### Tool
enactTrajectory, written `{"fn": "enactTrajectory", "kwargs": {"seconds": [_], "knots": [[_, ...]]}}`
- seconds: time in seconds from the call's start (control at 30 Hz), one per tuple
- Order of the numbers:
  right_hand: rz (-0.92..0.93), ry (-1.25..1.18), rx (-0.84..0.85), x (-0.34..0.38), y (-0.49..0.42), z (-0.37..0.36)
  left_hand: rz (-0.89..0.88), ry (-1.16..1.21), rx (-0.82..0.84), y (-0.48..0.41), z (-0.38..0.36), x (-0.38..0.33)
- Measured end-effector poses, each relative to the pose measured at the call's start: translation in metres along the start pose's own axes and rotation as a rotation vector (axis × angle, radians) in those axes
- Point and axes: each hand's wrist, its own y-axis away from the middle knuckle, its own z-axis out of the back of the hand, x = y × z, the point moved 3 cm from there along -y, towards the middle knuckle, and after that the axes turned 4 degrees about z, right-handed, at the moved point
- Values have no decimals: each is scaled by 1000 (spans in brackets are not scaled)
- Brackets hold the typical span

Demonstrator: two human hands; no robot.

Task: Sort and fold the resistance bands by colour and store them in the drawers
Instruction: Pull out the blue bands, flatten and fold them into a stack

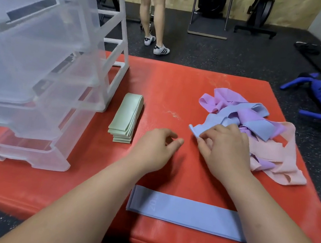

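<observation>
Now our right hand (224,145) pinches the end of a blue band (203,129) at the tangled pile (260,134), centre right; our left hand (155,148) hovers beside it, loosely curled, holding nothing. Folded green bands (127,117) lie beside the drawers (35,69), left of centre

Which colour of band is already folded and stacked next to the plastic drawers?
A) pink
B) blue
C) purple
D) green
D: the green bands lie in a neat stack on the mat beside the drawers, while the pink and purple ones are tangled in the pile.
</observation>
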Motion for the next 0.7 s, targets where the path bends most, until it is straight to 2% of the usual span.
{"fn": "enactTrajectory", "kwargs": {"seconds": [0.13,0.2,0.3,0.43,0.57,0.7], "knots": [[161,-214,50,10,11,12,209,562,74,6,0,-8],[239,-293,130,15,19,12,202,611,88,12,4,-13],[235,-342,224,10,26,10,142,430,57,16,10,-10],[103,-297,151,-6,25,16,-75,69,-36,18,20,-11],[271,-422,194,5,22,15,-382,-79,-10,28,25,-28],[284,-477,144,8,17,10,-445,-91,-22,32,29,-32]]}}
